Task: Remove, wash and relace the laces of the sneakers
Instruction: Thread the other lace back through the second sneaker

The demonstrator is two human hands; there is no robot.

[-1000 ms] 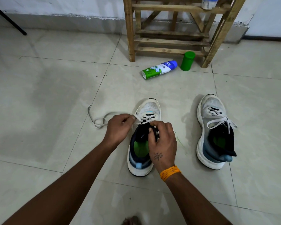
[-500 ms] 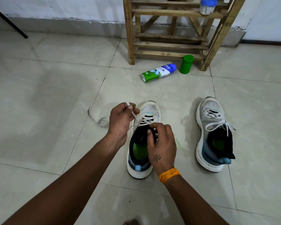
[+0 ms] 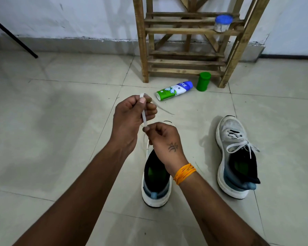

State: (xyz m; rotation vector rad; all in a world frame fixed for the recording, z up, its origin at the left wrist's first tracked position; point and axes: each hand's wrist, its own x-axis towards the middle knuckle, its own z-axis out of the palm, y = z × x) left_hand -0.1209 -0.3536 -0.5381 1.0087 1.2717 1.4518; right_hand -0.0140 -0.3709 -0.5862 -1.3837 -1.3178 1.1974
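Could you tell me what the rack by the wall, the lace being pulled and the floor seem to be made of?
The rack looks like raw, unpainted wood: visible grain and rough slats. The lace, pinched by the left hand and right hand, appears to be flat white woven fabric, limp and matte. The floor seems glazed ceramic tile: pale, with grout lines and soft reflections.

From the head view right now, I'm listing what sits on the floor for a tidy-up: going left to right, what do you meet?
Black pole → sneaker under the hands → spray can lying on its side → green container → laced sneaker.
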